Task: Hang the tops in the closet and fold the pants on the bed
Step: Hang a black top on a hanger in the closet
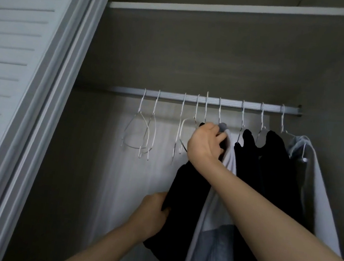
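Closet rod [205, 100] spans the frame centre, wire hangers hooked along it. A black top [190, 189] is held at about 6 o'clock below the rod's midpoint. Its collar end, on a hanger, is gripped by the right hand [205, 142], fingers curled. Its lower edge is pinched by the left hand [152, 214] at 7 o'clock. A white top [228, 159], two dark tops [271, 164] and a grey garment [312, 180] are hung toward 3 o'clock. Empty hangers [140, 131] are seen at 9 o'clock.

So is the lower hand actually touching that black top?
Touching. The head view shows the left hand with its fingers curled round the edge of the black top, gripping the cloth.
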`<state>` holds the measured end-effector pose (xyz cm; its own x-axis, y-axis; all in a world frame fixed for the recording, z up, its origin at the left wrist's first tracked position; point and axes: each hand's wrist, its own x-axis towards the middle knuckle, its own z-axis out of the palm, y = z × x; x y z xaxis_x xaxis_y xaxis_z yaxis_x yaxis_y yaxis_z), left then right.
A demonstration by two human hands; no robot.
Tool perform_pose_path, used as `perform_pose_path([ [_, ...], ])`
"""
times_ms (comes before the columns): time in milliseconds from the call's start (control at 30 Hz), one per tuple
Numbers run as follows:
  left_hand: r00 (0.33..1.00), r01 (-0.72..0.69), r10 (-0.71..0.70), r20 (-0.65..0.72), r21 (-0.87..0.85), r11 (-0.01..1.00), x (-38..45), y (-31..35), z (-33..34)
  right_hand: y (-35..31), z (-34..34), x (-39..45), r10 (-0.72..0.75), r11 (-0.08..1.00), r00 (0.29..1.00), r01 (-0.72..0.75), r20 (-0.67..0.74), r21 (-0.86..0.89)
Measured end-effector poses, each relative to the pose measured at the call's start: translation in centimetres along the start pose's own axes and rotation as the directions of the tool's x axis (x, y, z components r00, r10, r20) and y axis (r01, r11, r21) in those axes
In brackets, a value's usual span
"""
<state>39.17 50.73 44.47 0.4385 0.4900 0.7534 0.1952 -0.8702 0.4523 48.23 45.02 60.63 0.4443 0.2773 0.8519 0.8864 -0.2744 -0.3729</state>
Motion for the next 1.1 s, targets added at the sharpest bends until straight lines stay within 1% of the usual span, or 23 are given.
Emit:
perform_pose_path([
  [100,1.000,-0.015,0.015,0.014,-0.008,1.000,-0.1,-0.6,0.8,1.1,0.2,-0.5,-0.034,0.989,0.999,0.033,-0.004,-0.147],
  [200,0.999,-0.031,0.031,0.006,-0.038,0.999,-0.5,-0.9,1.2,1.8,0.5,-1.3,-0.146,0.955,0.989,0.135,-0.021,-0.263],
  [267,0.999,-0.034,0.034,-0.003,-0.074,0.997,-1.1,-1.0,1.4,2.3,0.5,-1.8,-0.223,0.931,0.975,0.210,-0.010,-0.299],
  [367,0.999,-0.038,0.041,0.027,-0.112,0.993,-2.2,-1.1,1.7,3.1,0.4,-3.0,-0.300,0.911,0.954,0.283,-0.011,-0.300],
  [500,0.997,-0.018,0.025,0.078,-0.084,0.996,-4.2,-1.7,1.8,4.1,0.6,-5.9,-0.399,0.856,0.916,0.359,-0.036,-0.372],
  [667,0.996,-0.014,0.021,0.083,-0.086,0.996,-7.2,-2.1,1.4,4.6,-0.2,-10.8,-0.411,0.865,0.909,0.413,0.069,-0.284],
  [767,0.999,0.008,-0.002,0.047,-0.126,0.992,-9.1,-1.8,1.0,4.6,-1.0,-14.7,-0.431,0.856,0.885,0.463,0.178,-0.231],
  [867,0.997,0.078,-0.081,-0.004,-0.222,0.972,-11.5,-1.2,0.4,4.6,-2.1,-18.1,-0.461,0.840,0.847,0.513,0.266,-0.175],
  [967,0.979,0.197,-0.204,0.008,-0.299,0.934,-14.3,-0.3,-0.4,4.8,-3.5,-21.4,-0.481,0.817,0.815,0.551,0.323,-0.172],
  [1033,0.963,0.264,-0.266,0.037,-0.308,0.914,-16.5,0.8,-1.5,4.8,-4.8,-23.1,-0.500,0.799,0.793,0.578,0.349,-0.166],
  [1100,0.957,0.287,-0.287,0.040,-0.271,0.919,-18.6,2.0,-2.6,4.9,-6.0,-24.3,-0.522,0.776,0.771,0.607,0.364,-0.171],
])
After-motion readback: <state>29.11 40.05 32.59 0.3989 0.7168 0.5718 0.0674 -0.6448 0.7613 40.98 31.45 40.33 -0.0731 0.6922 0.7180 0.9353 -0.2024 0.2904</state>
